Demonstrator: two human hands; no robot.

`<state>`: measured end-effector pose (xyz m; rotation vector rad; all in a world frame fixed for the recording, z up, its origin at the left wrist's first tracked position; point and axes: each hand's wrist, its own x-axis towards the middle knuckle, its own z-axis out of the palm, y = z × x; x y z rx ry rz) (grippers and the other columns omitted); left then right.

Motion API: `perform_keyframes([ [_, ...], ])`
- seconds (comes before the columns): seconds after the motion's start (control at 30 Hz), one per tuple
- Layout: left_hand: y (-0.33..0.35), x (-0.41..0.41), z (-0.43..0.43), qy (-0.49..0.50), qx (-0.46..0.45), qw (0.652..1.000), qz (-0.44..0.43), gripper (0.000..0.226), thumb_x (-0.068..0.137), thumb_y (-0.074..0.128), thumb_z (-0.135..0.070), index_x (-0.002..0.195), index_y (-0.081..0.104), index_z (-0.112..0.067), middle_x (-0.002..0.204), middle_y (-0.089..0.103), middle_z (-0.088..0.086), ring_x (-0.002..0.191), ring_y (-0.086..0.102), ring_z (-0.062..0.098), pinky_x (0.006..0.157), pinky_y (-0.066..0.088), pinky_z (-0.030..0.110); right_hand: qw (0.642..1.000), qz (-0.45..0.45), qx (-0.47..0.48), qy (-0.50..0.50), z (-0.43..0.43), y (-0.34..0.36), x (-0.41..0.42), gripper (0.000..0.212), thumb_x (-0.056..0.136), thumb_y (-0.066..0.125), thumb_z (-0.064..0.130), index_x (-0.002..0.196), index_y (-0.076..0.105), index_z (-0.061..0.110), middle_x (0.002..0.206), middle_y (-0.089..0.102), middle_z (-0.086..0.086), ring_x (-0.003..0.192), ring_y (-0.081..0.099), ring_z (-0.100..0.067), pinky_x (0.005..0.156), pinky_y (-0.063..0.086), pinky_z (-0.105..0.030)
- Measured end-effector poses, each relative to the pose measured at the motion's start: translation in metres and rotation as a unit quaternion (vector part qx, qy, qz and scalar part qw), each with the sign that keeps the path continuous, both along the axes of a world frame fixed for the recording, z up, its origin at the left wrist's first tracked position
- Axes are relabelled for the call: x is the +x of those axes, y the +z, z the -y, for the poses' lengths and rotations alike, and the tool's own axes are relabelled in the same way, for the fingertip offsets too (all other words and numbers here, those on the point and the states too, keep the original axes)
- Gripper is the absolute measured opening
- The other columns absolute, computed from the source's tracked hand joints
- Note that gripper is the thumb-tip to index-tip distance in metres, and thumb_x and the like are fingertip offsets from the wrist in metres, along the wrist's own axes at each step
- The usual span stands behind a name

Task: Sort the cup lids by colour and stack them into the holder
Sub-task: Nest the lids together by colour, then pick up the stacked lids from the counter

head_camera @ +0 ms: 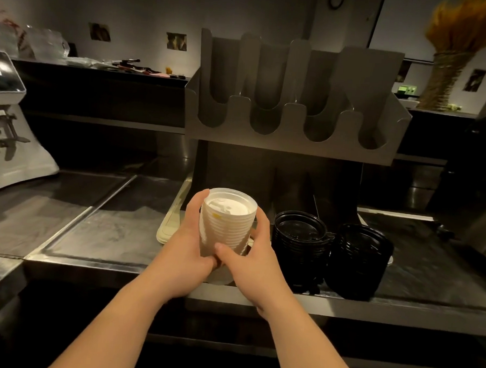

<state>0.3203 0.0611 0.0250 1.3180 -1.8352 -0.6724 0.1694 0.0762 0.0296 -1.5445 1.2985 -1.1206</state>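
Note:
A stack of white cup lids (227, 222) is lifted above the steel counter, tilted with its top toward me. My left hand (188, 237) wraps its left side and bottom. My right hand (252, 252) grips its right side, thumb across the front. Two stacks of black lids (300, 243) (359, 257) stand on the counter just right of my hands. The grey metal lid holder (292, 141) rises behind, with several U-shaped slots in two rows, all without lids.
A cream tray (169, 227) lies on the counter behind my left hand. A white machine (10, 143) stands at the far left. A dark back shelf carries clutter. A bundle of dried yellow stalks (451, 54) stands at the upper right.

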Motion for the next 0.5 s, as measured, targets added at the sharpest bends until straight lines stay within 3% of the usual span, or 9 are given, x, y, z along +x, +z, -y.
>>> perform_keyframes([
  [0.13,-0.006,0.002,0.001,0.006,-0.003,1.000,-0.009,0.115,0.085,0.077,-0.012,0.125,-0.011,-0.075,0.117,0.029,-0.044,0.100,0.042,-0.021,0.066,0.040,-0.005,1.000,-0.015,-0.014,-0.014,0.002,-0.002,0.001,0.095,0.088,0.076,0.028,0.150,0.009,0.053,0.153,0.037,0.015,0.130,0.042,-0.007,0.101,0.046,-0.028],
  [0.2,-0.008,0.005,0.002,0.000,0.003,1.000,-0.015,0.117,0.084,0.079,-0.015,0.138,-0.011,-0.065,0.125,0.030,-0.037,0.103,0.043,-0.018,0.068,0.041,-0.003,1.000,-0.014,-0.015,-0.013,0.003,-0.002,0.003,0.095,0.088,0.077,0.027,0.149,0.009,0.054,0.154,0.036,0.014,0.134,0.043,-0.010,0.105,0.048,-0.034],
  [0.27,-0.006,0.006,0.001,-0.004,0.014,1.000,-0.021,0.124,0.081,0.083,-0.019,0.144,-0.016,-0.060,0.136,0.029,-0.030,0.110,0.046,-0.010,0.078,0.041,0.002,1.000,-0.006,-0.019,-0.010,0.003,-0.002,0.007,0.095,0.087,0.077,0.024,0.148,0.011,0.055,0.153,0.037,0.016,0.134,0.043,-0.011,0.105,0.050,-0.036],
  [0.37,0.011,0.005,-0.004,0.011,-0.012,1.000,-0.022,0.124,0.078,0.084,-0.017,0.139,-0.012,-0.068,0.133,0.035,-0.036,0.121,0.048,-0.005,0.087,0.039,0.008,0.999,0.013,-0.044,-0.001,0.002,0.007,0.009,0.094,0.086,0.078,0.021,0.145,0.015,0.056,0.147,0.043,0.018,0.133,0.046,-0.008,0.100,0.052,-0.027],
  [0.43,0.038,0.006,-0.008,0.027,-0.055,0.998,-0.011,0.124,0.075,0.084,-0.014,0.127,-0.009,-0.077,0.119,0.037,-0.045,0.111,0.051,-0.014,0.081,0.040,0.005,0.997,0.024,-0.071,0.015,0.003,0.027,0.007,0.093,0.085,0.078,0.021,0.144,0.017,0.058,0.139,0.048,0.022,0.125,0.051,-0.001,0.088,0.052,-0.017],
  [0.5,0.075,0.009,-0.012,0.044,-0.100,0.994,0.003,0.124,0.073,0.085,-0.013,0.120,-0.008,-0.080,0.114,0.041,-0.042,0.104,0.054,-0.013,0.076,0.042,0.008,0.994,0.034,-0.096,0.038,0.006,0.059,0.001,0.088,0.086,0.077,0.021,0.139,0.020,0.063,0.126,0.052,0.029,0.110,0.055,0.010,0.073,0.051,-0.010],
])
